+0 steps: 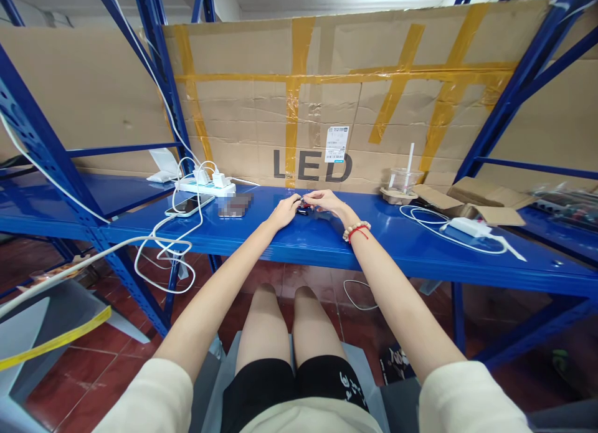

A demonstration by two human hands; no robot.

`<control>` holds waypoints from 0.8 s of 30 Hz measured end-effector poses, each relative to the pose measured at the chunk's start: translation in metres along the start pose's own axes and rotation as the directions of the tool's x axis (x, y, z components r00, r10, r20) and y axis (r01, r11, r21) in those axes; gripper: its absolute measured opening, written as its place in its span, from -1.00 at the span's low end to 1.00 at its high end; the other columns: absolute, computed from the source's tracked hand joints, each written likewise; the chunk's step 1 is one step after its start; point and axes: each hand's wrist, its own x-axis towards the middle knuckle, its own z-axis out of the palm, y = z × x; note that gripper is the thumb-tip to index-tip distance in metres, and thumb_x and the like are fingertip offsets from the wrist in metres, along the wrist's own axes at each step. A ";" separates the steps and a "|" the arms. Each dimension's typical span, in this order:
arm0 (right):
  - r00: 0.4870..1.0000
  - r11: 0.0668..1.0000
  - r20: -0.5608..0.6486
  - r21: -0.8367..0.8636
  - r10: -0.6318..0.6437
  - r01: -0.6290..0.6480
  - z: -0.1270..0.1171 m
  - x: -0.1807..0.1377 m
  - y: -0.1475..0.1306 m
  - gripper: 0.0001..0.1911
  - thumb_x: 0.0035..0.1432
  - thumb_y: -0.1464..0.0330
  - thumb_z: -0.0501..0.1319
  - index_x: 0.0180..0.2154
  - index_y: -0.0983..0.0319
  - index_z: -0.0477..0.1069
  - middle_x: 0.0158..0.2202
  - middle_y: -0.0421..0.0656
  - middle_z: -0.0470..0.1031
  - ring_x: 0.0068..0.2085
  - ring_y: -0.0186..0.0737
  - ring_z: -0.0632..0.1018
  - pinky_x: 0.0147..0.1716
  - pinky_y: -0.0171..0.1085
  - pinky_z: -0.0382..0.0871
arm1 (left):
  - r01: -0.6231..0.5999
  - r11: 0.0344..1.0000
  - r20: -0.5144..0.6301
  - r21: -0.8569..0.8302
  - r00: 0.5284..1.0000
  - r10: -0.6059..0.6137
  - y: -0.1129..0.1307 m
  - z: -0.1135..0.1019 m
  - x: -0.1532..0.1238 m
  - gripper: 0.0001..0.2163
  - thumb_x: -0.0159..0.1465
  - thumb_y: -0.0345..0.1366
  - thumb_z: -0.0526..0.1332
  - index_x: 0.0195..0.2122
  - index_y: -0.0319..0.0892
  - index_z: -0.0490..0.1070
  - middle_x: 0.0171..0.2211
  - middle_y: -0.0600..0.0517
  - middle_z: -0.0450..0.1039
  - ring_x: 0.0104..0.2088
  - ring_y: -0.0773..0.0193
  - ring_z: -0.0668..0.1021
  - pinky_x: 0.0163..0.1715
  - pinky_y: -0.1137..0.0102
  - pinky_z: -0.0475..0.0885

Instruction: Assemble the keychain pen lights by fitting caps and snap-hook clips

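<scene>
Both my arms reach forward onto the blue metal shelf [289,237]. My left hand [284,210] and my right hand [327,202] meet over a small dark object with a red spot [303,207] that lies on the shelf. Fingers of both hands are curled and pinched onto it; too small to name. A beaded bracelet with a red cord [355,231] sits on my right wrist.
A white power strip [208,185] with chargers, a phone [189,204] and loose white cables lie at left. A blurred dark item [235,205] sits beside them. A plastic cup with straw [404,180], cardboard pieces [481,199] and a white adapter [468,227] lie right. Cardboard marked LED backs the shelf.
</scene>
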 end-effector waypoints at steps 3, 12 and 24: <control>1.000 1.000 0.001 -0.008 0.006 -0.006 0.000 -0.001 -0.001 -0.54 -0.28 0.11 0.41 -0.33 0.26 0.55 -0.45 -0.17 0.50 -0.48 -0.43 0.38 -0.60 -0.47 0.17 | -0.006 1.000 0.014 0.010 1.000 0.006 0.002 -0.002 -0.001 -0.78 0.29 -0.25 -0.06 -0.27 -0.15 0.36 -0.43 0.05 0.43 -0.33 0.27 0.48 -0.28 0.42 0.34; 0.999 0.998 0.036 -0.056 0.007 -0.005 0.001 -0.003 -0.005 -0.55 -0.32 0.09 0.41 -0.41 0.29 0.54 -0.53 -0.20 0.44 -0.51 -0.45 0.34 -0.64 -0.48 0.11 | -0.055 0.997 0.022 0.057 0.998 0.053 0.003 -0.005 -0.003 -0.77 0.27 -0.28 -0.02 -0.26 -0.17 0.41 -0.41 0.04 0.46 -0.35 0.28 0.48 -0.23 0.41 0.35; 0.996 0.994 0.008 -0.052 0.093 -0.093 0.005 -0.006 -0.012 -0.62 -0.30 0.14 0.43 -0.47 0.28 0.52 -0.54 -0.19 0.45 -0.51 -0.43 0.36 -0.62 -0.45 0.13 | -0.035 0.995 0.016 0.092 0.999 0.033 0.002 -0.006 -0.003 -0.77 0.25 -0.24 0.02 -0.22 -0.15 0.43 -0.43 0.04 0.47 -0.33 0.26 0.50 -0.18 0.39 0.35</control>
